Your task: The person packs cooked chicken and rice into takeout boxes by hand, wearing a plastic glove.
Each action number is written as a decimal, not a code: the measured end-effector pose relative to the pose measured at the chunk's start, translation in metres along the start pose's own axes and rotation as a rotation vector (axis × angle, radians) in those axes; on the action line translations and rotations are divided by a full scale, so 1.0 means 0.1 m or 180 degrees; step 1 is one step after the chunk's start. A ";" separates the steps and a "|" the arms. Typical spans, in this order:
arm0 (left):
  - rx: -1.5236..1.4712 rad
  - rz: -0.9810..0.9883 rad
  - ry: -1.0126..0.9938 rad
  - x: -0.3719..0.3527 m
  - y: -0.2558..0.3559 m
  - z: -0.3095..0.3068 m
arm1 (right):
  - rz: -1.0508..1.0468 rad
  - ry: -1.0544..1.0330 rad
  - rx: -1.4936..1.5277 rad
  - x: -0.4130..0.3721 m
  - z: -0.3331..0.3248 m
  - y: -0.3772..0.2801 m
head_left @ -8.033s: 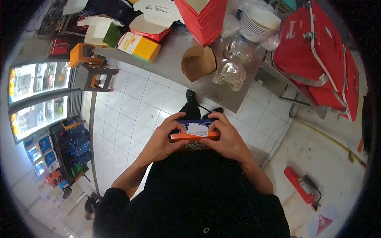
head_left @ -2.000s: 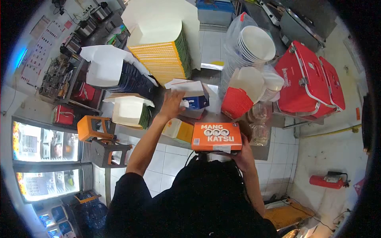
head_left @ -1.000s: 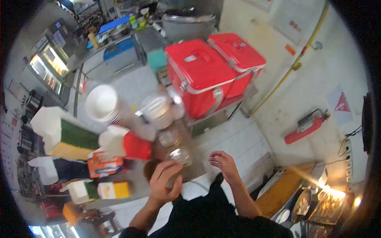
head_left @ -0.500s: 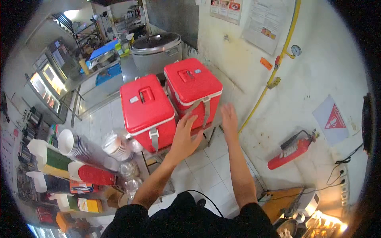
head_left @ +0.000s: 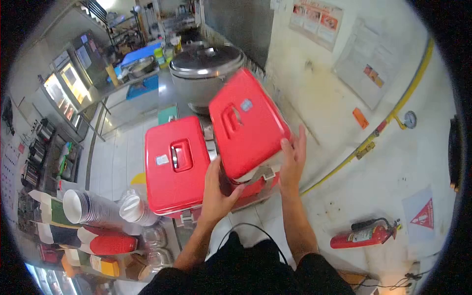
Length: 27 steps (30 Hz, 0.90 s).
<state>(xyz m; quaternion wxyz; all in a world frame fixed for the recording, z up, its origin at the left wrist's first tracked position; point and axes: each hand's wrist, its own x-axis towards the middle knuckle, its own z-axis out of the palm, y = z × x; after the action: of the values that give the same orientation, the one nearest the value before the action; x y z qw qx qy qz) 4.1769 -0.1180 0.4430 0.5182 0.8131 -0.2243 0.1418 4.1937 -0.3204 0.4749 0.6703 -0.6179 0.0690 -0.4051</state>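
Two red cooler boxes with white trim stand side by side in front of me. The right cooler box point(head_left: 251, 130) sits tilted and turned, its lid handle and a small label facing up. My right hand point(head_left: 293, 160) grips its near right corner, thumb on the lid edge. My left hand point(head_left: 217, 191) is at its near left side, fingers reaching into the gap between the boxes, thumb toward the front strap; the fingertips are partly hidden. The left cooler box point(head_left: 169, 164) rests level, close beside my left hand.
A large lidded steel pot point(head_left: 206, 66) stands behind the boxes. Left are stacked white cups point(head_left: 93, 207), wrapped bowls point(head_left: 135, 206) and clear containers point(head_left: 156, 237). Along the right wall run a yellow pipe point(head_left: 420, 83) with a gauge and a fire extinguisher point(head_left: 361, 238).
My hands have closed in on the right cooler box from just in front of it. That box is now tilted and turned. The view has shifted closer to the boxes.
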 end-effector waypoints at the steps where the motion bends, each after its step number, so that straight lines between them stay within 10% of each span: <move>1: -0.0001 -0.0104 -0.0053 0.08 0.02 0.03 | -0.0038 -0.0578 0.0739 0.03 0.11 -0.29; 5: -0.0309 -0.0597 0.0663 0.32 -0.11 0.12 | 0.0489 -0.2768 0.0708 0.71 0.15 -0.14; 9: -0.0306 -0.1367 0.1376 0.27 -0.19 0.04 | -0.0715 -0.4111 -0.2361 1.33 0.44 1.22; 13: -0.0037 -0.1022 0.2317 0.37 0.12 0.24 | 0.0258 -0.6141 -0.3755 1.19 0.93 2.55; 16: -0.0384 -0.1060 0.2711 0.38 0.15 0.38 | -0.0426 -0.6598 -0.4315 0.85 0.70 3.54; 19: 0.0081 -0.1192 0.2641 0.27 0.20 0.40 | 0.0377 -0.7259 -0.3916 1.06 0.79 3.01; 22: 0.0470 -0.1138 0.2765 0.16 0.28 0.48 | -0.0316 -0.7990 -0.4129 1.16 0.93 2.71; 27: 0.1036 -0.0783 0.3690 0.10 0.45 0.88 | -0.0067 -0.7237 -0.3985 1.12 0.71 3.07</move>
<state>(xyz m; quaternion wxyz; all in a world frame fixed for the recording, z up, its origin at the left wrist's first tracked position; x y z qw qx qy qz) 4.1617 -0.2167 0.4453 0.4376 0.6922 0.2140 0.5325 4.4504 -0.3643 0.2650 -0.0512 -0.8202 -0.3635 0.4388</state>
